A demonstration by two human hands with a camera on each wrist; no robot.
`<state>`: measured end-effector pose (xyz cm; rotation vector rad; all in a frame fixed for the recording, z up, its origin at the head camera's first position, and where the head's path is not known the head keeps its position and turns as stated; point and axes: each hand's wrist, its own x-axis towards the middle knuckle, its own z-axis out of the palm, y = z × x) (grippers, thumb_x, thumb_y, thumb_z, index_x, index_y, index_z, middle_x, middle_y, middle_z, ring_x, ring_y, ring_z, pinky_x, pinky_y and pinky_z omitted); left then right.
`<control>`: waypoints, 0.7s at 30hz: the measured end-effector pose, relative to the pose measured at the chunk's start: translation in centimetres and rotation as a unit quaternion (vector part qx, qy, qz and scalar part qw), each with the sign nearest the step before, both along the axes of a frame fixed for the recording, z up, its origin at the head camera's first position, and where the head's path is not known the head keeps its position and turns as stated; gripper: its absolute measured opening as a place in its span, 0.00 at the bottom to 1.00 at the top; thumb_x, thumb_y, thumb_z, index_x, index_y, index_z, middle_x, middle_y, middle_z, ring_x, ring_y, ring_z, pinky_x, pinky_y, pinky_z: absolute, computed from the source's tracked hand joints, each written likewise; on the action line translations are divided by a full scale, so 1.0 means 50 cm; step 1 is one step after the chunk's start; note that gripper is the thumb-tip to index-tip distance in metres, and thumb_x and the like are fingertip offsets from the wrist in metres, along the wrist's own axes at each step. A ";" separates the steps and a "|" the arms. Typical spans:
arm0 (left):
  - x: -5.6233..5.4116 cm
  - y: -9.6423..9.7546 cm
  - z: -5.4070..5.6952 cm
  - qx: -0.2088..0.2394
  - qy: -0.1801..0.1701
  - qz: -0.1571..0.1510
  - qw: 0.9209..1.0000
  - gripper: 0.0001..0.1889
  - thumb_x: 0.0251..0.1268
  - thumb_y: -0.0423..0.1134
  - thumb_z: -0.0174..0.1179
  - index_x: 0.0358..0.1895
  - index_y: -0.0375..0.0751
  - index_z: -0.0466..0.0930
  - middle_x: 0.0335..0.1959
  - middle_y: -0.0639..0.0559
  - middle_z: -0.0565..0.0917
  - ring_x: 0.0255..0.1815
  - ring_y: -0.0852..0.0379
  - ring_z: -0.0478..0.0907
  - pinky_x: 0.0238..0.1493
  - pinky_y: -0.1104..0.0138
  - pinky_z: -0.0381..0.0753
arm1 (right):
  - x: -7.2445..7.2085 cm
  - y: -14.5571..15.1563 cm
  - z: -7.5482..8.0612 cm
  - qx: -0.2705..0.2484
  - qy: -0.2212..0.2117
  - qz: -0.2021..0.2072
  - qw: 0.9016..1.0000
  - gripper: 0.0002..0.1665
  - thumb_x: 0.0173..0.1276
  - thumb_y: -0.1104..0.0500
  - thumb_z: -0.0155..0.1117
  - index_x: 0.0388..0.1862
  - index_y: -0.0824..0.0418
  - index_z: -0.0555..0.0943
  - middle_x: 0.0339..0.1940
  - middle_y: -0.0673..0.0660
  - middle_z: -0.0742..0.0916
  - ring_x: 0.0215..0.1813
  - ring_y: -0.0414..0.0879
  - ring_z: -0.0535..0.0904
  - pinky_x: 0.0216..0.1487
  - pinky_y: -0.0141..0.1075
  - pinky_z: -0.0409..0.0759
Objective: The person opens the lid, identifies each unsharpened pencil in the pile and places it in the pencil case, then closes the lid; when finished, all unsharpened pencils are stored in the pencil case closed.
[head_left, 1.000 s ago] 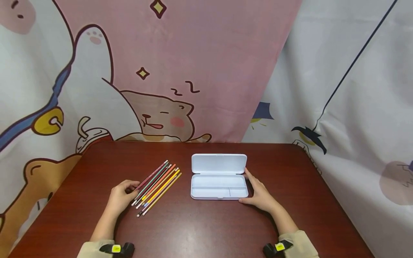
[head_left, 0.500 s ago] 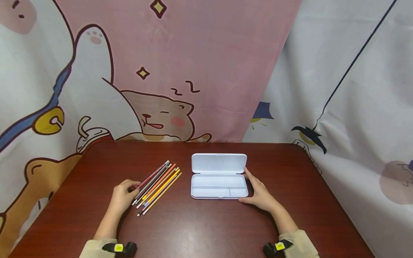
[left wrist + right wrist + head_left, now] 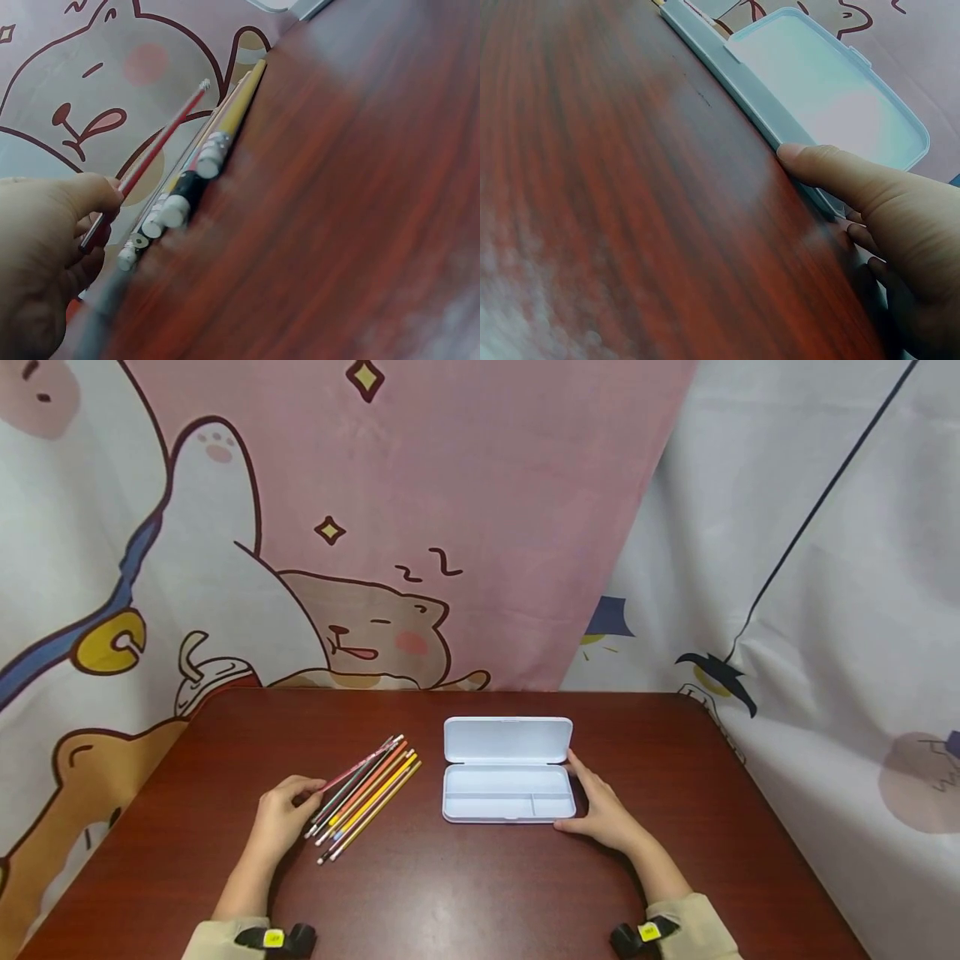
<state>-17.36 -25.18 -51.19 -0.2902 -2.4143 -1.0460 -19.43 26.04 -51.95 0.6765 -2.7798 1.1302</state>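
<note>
My left hand (image 3: 281, 814) pinches a red pencil (image 3: 160, 144) between thumb and fingers near its lower end. The pencil's far end is lifted and crosses above the other pencils in the left wrist view. Several pencils (image 3: 372, 803) in yellow, orange, dark and green tones lie slanted together on the table, right beside that hand. A white pencil case (image 3: 487, 782) stands with its lid (image 3: 507, 741) raised at the back; bare compartments show inside. My right hand (image 3: 609, 814) holds the case's right end, thumb (image 3: 810, 159) on the front edge, other fingers round the side and partly hidden.
Everything rests on a dark red-brown wooden table (image 3: 480, 893). Behind it hangs a cloth (image 3: 510, 527) printed with cartoon animals, close to the table's back edge. Between the pencils and the case lies a strip of bare tabletop.
The red pencil has come up from the pile and turned; its far end now points further right, over the other pencils. My right hand and the case have stayed in place.
</note>
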 end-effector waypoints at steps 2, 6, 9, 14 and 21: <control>0.001 0.001 0.005 0.000 0.006 -0.005 1.000 0.11 0.49 0.18 0.65 0.35 0.34 0.86 0.31 0.51 0.83 0.29 0.60 0.76 0.31 0.81 0.69 | 0.001 0.000 0.001 -0.001 -0.003 0.000 1.000 0.70 0.46 0.46 0.80 0.78 0.55 0.46 0.66 0.62 0.72 0.66 0.59 0.63 0.61 0.62 0.54; 0.003 0.003 0.017 -0.004 0.022 -0.017 1.000 0.11 0.49 0.18 0.66 0.35 0.33 0.86 0.31 0.50 0.83 0.32 0.57 0.78 0.34 0.81 0.70 | 0.002 -0.001 0.002 -0.005 -0.008 -0.001 1.000 0.70 0.45 0.46 0.80 0.78 0.54 0.45 0.66 0.61 0.72 0.66 0.59 0.63 0.62 0.62 0.53; 0.005 0.004 0.026 -0.003 0.030 -0.030 0.999 0.11 0.48 0.17 0.66 0.35 0.32 0.85 0.31 0.50 0.83 0.33 0.56 0.78 0.36 0.81 0.70 | 0.002 -0.001 0.002 -0.006 -0.011 0.000 1.000 0.70 0.45 0.46 0.80 0.78 0.54 0.45 0.66 0.60 0.71 0.67 0.58 0.62 0.62 0.61 0.52; 0.007 0.008 0.042 0.007 0.028 -0.058 0.998 0.11 0.49 0.17 0.65 0.36 0.33 0.85 0.32 0.51 0.82 0.34 0.60 0.77 0.35 0.81 0.71 | 0.002 0.000 0.003 -0.006 -0.011 0.000 1.000 0.70 0.45 0.46 0.80 0.78 0.54 0.45 0.66 0.61 0.72 0.67 0.58 0.62 0.62 0.62 0.52; 0.006 0.030 0.060 0.021 0.032 -0.092 0.995 0.12 0.49 0.17 0.65 0.36 0.34 0.85 0.33 0.52 0.82 0.33 0.62 0.77 0.33 0.79 0.73 | 0.001 0.001 0.002 -0.006 -0.011 0.002 1.000 0.70 0.45 0.46 0.80 0.78 0.54 0.45 0.66 0.60 0.72 0.67 0.58 0.62 0.62 0.62 0.52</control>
